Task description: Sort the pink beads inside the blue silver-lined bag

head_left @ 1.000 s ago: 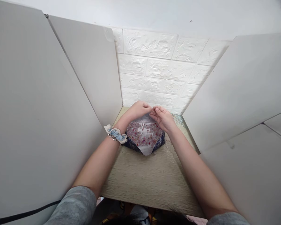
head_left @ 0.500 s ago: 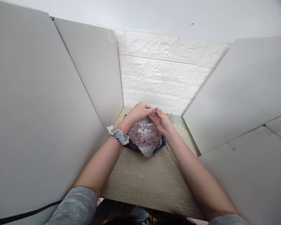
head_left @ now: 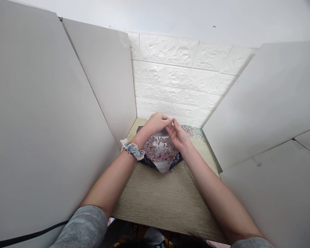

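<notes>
Small beads (head_left: 160,148), pink, red and clear by the look of them, lie scattered in a loose heap on a silvery sheet (head_left: 162,166) laid over a dark blue patterned cloth (head_left: 176,159), all at the far end of the table (head_left: 165,199), near the white brick-pattern wall (head_left: 181,82). Above the far edge of the heap the two hands meet fingertip to fingertip. The left hand (head_left: 156,123) is curled, thumb and forefinger pinched on something too small to make out; the right hand (head_left: 177,133) sits palm half up, its fingers pinched toward the same spot. Whatever is held, maybe a bead or a thread end, cannot be told from here. Judging by the pose, this looks like fine threading or bead picking, right at the stage of lining up one tiny piece between both pinches; the next move likely calls for steady, close fingertip control, since a loose bead would roll and is easy to drop back into the pile. A blue and cream scrunchie (head_left: 133,150) sits on the left wrist, with a thin bracelet just beside it. A clear crinkled bag (head_left: 195,131) lies just right of the hands. White divider boards (head_left: 54,120) stand on both sides of the table, and grey sleeves show at the bottom.
</notes>
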{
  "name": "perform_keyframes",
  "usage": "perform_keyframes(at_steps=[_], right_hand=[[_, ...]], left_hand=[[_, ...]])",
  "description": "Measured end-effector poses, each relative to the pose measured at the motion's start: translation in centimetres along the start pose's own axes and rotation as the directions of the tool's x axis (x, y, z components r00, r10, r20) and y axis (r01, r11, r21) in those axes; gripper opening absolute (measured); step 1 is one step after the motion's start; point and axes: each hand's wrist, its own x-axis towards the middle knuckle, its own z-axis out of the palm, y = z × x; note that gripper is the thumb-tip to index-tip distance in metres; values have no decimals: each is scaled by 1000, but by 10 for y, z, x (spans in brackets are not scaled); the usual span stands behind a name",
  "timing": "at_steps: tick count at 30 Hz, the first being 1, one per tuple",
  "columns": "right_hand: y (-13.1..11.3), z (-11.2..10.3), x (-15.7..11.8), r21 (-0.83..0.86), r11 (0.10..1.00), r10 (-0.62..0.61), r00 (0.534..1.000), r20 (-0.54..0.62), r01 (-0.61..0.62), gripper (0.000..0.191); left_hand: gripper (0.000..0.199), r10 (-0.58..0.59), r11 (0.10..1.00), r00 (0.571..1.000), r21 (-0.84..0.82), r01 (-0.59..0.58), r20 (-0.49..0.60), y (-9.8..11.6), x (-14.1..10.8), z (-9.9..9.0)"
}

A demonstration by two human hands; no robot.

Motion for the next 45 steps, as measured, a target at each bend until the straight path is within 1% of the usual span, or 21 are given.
perform_keyframes(at_steps=[5,9,12,15,20,26,33,45], right_hand=[[0,3,-2,1,1000,-6,1000,12,5,6],[-1,4,-3,38,999,10,1000,-1,-10,11],[-1,5,-3,53,998,14,1000,-7,-14,11],[-2,6,-4,66,998,22,999,-23,-20,11],[-1,8,-3,119,992,36,997,-62,-29,17],[2,6,-2,111,994,5,999,-43,-1,14],[1,8,-4,149,989,12,997,-71,-1,14],[0,12,-7,113,993,-22,998,-60,29,13]], left_hand=[[31,8,1000,1000,27,-8,8,-1,1,1],[32,6,1000,1000,22,-6,10,-1,1,2],[33,0,1000,1000,18,0,20,-1,1,2],[33,-2,1000,1000,8,2,22,-1,1,2],[31,-10,1000,1000,0,10,19,-1,0,2],[31,-2,1000,1000,-13,3,24,-3,1,3],[32,-21,999,1000,-34,21,3,0,-1,3],[31,-28,996,999,-78,31,37,0,1,2]])
